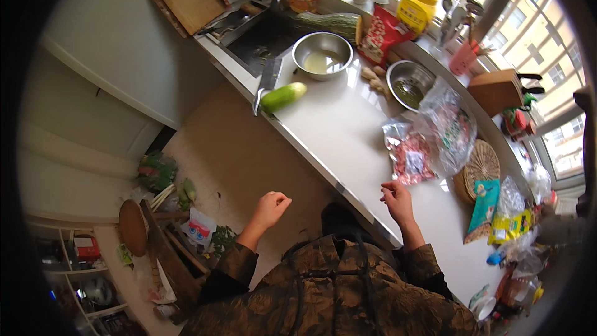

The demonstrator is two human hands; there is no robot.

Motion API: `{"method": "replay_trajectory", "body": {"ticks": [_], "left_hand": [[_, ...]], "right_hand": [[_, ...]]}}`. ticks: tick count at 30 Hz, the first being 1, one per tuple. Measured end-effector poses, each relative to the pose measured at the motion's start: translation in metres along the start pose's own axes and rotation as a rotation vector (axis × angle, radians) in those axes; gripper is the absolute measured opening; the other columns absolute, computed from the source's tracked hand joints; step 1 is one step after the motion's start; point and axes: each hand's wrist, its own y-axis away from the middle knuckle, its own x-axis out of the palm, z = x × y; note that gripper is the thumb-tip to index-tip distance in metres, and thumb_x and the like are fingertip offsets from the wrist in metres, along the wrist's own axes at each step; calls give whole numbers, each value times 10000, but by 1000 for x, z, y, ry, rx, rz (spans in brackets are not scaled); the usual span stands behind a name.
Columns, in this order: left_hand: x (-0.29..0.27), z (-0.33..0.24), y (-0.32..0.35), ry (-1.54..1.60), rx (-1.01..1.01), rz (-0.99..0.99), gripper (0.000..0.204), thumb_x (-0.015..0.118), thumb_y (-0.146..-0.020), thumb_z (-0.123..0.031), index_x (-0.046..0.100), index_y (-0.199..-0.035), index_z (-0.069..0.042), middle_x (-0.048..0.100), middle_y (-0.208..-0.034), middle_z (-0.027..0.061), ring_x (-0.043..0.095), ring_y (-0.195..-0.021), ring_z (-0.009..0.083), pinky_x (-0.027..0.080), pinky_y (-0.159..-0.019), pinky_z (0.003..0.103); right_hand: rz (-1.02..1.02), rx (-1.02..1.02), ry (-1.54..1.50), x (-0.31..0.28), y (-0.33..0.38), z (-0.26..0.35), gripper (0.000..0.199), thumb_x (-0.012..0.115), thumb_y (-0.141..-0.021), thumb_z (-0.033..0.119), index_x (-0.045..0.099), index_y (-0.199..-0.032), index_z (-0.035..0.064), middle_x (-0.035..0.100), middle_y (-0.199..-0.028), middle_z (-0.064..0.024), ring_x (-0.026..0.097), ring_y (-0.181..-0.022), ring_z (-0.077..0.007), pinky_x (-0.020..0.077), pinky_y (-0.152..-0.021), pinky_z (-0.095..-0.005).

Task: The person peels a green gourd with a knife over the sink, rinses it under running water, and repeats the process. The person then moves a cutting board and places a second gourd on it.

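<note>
The white table (348, 130) runs from the far sink corner down toward the person, its front edge crossing the view on a slant. A person in a patterned brown jacket stands at that edge, both forearms coming up from below.

On the table's middle lies a clear plastic bag (449, 126) with red-printed contents, crumpled and puffed up; touching its near side is a smaller sealed packet of red meat (410, 158). Farther off sit a steel bowl (322, 55) holding pale liquid and a second steel bowl (409, 82), with pieces of ginger (375, 79) between them. A green cucumber-like gourd (283, 96) rests at the table's front edge, a cleaver (268, 78) just beside it.

The right hand (398, 202) hovers over the table near the meat packet — fingers loosely curled, its grip empty and not touching the packet. The left hand (272, 206) hangs off the table over the floor, fingers half closed on nothing.
</note>
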Motion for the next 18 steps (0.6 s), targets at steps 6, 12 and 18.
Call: {"method": "replay_trajectory", "body": {"ticks": [6,12,18], "left_hand": [[-85,7,-106,-105,25,-24,249,704,-950,-256,761,-869,-28,687,-884,147,694,-858,294,557,-795,407],[-149,-8,-222,-134,80,-56,192,609,-954,-169,757,-940,-48,701,-949,155,696,-903,328,560,-838,424],[-189,12,-301,-126,111,-48,274,670,-967,-270,769,-877,-31,685,-916,175,676,-873,340,542,-786,440]], "right_hand": [[43,-145,96,74,-95,31,174,661,-994,103,725,-1101,-18,742,-913,-142,743,-731,-198,577,-675,-333],[22,-128,230,117,-173,68,147,643,-965,124,759,-994,38,723,-916,-190,713,-844,-354,573,-769,-445],[58,-177,331,142,-214,102,139,629,-953,88,750,-999,39,729,-954,-188,715,-877,-366,575,-785,-450]]}}
